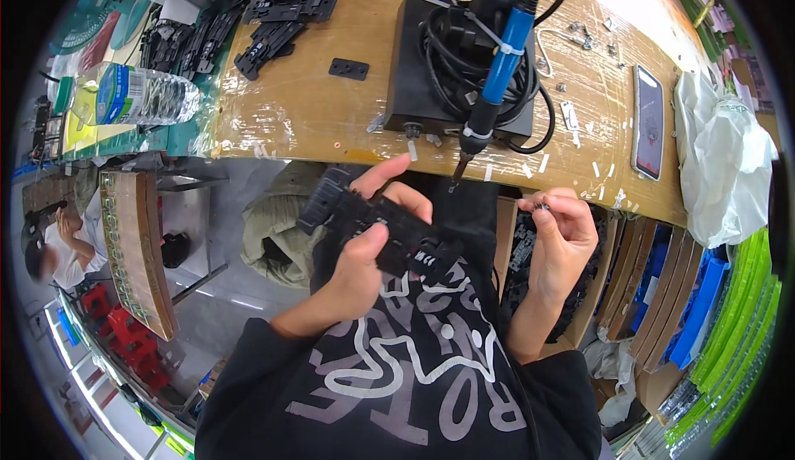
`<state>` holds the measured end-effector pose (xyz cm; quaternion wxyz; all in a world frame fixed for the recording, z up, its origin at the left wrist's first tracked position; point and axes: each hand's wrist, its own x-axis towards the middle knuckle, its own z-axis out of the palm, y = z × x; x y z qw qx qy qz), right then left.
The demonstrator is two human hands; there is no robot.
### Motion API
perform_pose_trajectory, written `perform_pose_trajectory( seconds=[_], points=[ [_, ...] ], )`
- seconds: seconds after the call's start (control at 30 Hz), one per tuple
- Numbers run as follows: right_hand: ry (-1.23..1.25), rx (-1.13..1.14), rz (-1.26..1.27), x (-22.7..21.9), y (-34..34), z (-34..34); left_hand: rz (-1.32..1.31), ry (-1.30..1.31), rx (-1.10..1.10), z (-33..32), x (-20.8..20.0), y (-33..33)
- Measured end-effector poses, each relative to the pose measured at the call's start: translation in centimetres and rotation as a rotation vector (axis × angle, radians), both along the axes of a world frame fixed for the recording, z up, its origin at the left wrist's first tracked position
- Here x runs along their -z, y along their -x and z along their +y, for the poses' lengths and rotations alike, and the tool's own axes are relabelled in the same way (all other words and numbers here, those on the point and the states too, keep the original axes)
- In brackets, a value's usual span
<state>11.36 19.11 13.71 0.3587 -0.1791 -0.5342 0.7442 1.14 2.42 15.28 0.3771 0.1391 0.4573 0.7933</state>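
My left hand (pixel 354 271) is closed around a long black plastic part (pixel 402 232), held tilted above my lap, with the thumb lying across its top. To the right, my right hand (pixel 565 232) pinches small dark pieces (pixel 542 207) between thumb and fingertips; they look like screws but are too small to be sure. Between and beyond my hands, an electric screwdriver (pixel 507 58) with a blue band hangs bit-down near the table's front edge. Neither hand touches it.
On the wrapped table (pixel 290 112) stands a black box (pixel 406 71) with coiled cable. Black plastic parts (pixel 281 4) are heaped at the far left, near a water bottle (pixel 137 96). A phone (pixel 648 120) and white bag (pixel 714 162) lie right. Below is a box of black parts (pixel 523 253).
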Motion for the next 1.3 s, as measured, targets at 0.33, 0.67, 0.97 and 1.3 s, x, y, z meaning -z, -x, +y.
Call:
perform_pose_trajectory(
  seconds=[0.33,0.67,0.97,1.3],
  points=[
    [-0.044,-0.112,-0.005,-1.7,-0.1,-1.9,0.036,-0.140,-0.065,0.9,0.1,-1.0],
    [0.210,-0.268,0.047,-1.6,1.0,-3.6,0.341,-0.223,0.025,0.6,0.3,-1.0],
    [0.352,-0.369,0.031,-1.9,0.6,-3.6,0.512,-0.273,0.037,0.4,1.4,-1.2],
    [0.374,-0.354,0.109,-1.5,0.3,-3.9,0.451,-0.151,0.109,-0.1,0.6,-1.5]
  ],
)
